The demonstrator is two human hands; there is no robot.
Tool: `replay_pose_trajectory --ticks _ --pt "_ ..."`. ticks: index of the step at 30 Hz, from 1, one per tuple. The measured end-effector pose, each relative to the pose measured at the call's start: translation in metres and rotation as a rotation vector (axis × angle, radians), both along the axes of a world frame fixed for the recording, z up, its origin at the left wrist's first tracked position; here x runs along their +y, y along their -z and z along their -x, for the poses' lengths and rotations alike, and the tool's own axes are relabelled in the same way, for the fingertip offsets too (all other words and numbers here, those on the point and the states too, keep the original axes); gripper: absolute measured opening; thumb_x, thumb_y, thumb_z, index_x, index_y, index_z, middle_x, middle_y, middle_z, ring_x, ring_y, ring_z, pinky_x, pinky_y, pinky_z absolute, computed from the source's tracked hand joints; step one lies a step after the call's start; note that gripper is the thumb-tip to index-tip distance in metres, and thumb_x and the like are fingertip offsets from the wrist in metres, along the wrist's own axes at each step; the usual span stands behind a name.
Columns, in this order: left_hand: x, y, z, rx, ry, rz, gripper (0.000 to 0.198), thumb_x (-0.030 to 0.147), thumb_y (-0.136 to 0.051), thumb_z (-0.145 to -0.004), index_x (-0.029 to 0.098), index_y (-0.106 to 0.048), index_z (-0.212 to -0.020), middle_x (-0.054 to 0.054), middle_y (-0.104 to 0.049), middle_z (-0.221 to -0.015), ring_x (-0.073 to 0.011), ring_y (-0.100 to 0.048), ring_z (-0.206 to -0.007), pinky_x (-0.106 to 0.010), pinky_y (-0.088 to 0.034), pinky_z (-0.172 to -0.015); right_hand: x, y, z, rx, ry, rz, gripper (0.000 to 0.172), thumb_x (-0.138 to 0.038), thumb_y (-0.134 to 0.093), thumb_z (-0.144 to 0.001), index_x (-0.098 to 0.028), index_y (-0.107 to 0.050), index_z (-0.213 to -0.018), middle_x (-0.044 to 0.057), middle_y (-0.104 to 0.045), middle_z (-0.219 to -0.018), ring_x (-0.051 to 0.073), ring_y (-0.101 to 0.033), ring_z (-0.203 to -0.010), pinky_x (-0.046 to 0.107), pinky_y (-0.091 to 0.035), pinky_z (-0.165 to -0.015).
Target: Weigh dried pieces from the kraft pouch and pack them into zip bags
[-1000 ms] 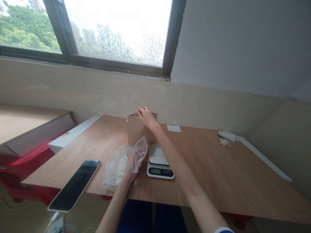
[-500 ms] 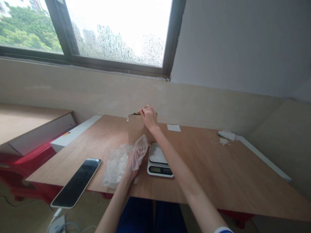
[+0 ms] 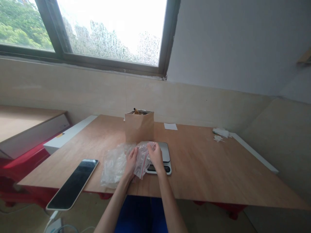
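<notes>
A clear zip bag (image 3: 141, 161) with a red strip along its closure is pinched between my two hands. My left hand (image 3: 131, 163) closes on its left side, and my right hand (image 3: 155, 156) grips its upper right. Behind the bag sits a white kitchen scale (image 3: 165, 150) with a steel plate, partly covered by my right hand. A brown paper bag (image 3: 139, 127) stands upright and open just beyond, with a brown, dark-tipped item (image 3: 136, 111) poking from its top. More clear plastic bags (image 3: 112, 168) lie in a pile beside my left hand.
A large phone (image 3: 74, 184) on a charging cable overhangs the table's front left edge. A white card (image 3: 170, 126) lies near the wall, and crumpled white scraps (image 3: 221, 133) are at the far right. Red stools (image 3: 31, 194) stand under the wooden table (image 3: 206, 168).
My right hand has left the top of the paper bag and come down to the zip bag. The zip bag has been lowered and tilted over the scale's left side.
</notes>
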State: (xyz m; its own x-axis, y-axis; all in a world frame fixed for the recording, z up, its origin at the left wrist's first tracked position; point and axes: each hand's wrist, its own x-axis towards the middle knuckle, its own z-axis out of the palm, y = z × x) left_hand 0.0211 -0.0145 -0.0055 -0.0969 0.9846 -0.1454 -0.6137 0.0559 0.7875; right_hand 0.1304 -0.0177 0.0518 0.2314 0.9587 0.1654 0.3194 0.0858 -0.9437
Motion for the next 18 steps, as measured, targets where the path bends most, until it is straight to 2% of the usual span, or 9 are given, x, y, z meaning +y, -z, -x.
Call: replay_pose_trajectory --ticks 3,7,11,15,18 --pt "-0.003 -0.003 -0.003 0.147 0.007 -0.058 0.034 0.044 -0.069 -0.065 0.017 -0.065 -0.086 -0.001 -0.065 -0.078 -0.0145 -0.058 -0.072 -0.023 -0.044 -0.067 -0.008 0.009 -0.016 0.158 -0.047 -0.072 0.038 -0.046 -0.041 -0.084 -0.014 -0.062 -0.089 0.011 -0.070 -0.081 0.023 -0.064 -0.074 0.032 -0.049 -0.069" --pt "-0.009 -0.010 -0.006 0.305 0.050 -0.123 0.037 0.049 -0.066 -0.065 0.016 -0.066 -0.081 -0.001 -0.063 -0.070 -0.0154 -0.056 -0.068 -0.025 -0.043 -0.065 -0.025 0.013 -0.027 0.293 -0.001 -0.106 0.046 -0.052 -0.040 -0.084 -0.013 -0.064 -0.092 0.012 -0.071 -0.080 0.023 -0.064 -0.068 0.031 -0.049 -0.063" --pt "-0.011 -0.012 -0.005 0.418 -0.009 -0.136 0.038 0.052 -0.062 -0.067 0.017 -0.066 -0.079 -0.002 -0.064 -0.076 -0.0172 -0.056 -0.076 -0.026 -0.044 -0.070 -0.043 0.026 -0.032 0.261 0.141 -0.150 0.044 -0.052 -0.040 -0.084 -0.015 -0.064 -0.089 0.010 -0.069 -0.083 0.021 -0.063 -0.074 0.029 -0.048 -0.065" --pt "-0.009 -0.006 -0.003 0.475 -0.084 -0.090 0.041 0.054 -0.056 -0.070 0.017 -0.065 -0.085 -0.005 -0.065 -0.088 -0.0203 -0.057 -0.087 -0.030 -0.044 -0.080 -0.052 0.051 -0.050 0.156 0.354 -0.205 0.041 -0.050 -0.040 -0.084 -0.016 -0.062 -0.085 0.010 -0.066 -0.084 0.021 -0.061 -0.080 0.031 -0.045 -0.075" --pt "-0.006 -0.002 -0.003 0.498 -0.104 -0.065 0.043 0.055 -0.056 -0.069 0.016 -0.065 -0.087 -0.007 -0.065 -0.095 -0.0220 -0.056 -0.096 -0.033 -0.042 -0.087 -0.054 0.067 -0.065 0.213 0.430 -0.182 0.041 -0.050 -0.039 -0.083 -0.015 -0.061 -0.082 0.009 -0.064 -0.079 0.020 -0.060 -0.076 0.030 -0.046 -0.070"
